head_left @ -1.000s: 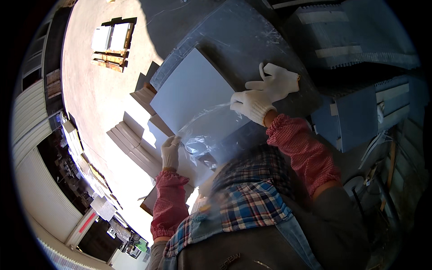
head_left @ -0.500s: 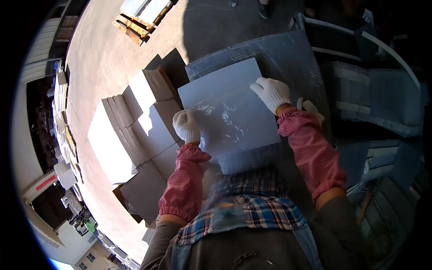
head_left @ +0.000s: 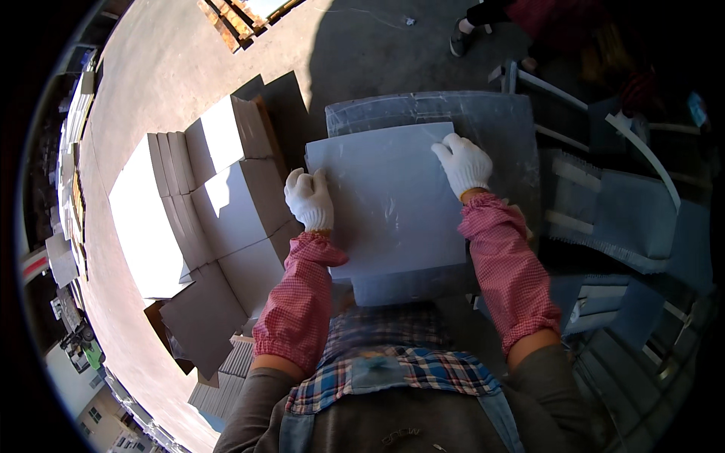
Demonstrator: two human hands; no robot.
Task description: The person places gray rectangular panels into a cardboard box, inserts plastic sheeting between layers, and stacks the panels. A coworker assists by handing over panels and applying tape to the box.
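Note:
A flat, pale grey rectangular sheet [head_left: 393,196] lies before me, with faint glints and creases of what looks like clear film across its middle. At its left edge is my left hand [head_left: 309,200], in a white knitted glove, fingers curled over the rim and thumb toward the top face. My right hand [head_left: 464,164], gloved the same way, pinches the sheet near its far right corner. Beneath, a larger dark surface covered in clear plastic [head_left: 506,136] sticks out at the far side and right. Another bluish-grey layer [head_left: 408,287] shows below the near edge.
Stacks of grey-white boards [head_left: 234,204] stand close on my left, partly sunlit. To the right are metal frame bars [head_left: 649,158] and more grey panels [head_left: 634,211]. Another person's leg and shoe [head_left: 458,39] appear at the far side. A wooden pallet [head_left: 230,23] lies beyond.
The wrinkled clear film over the sheet now looks flatter. My left hand has loosened from a fist to curled fingers at the sheet's edge. The view has shifted, and more of the other person shows.

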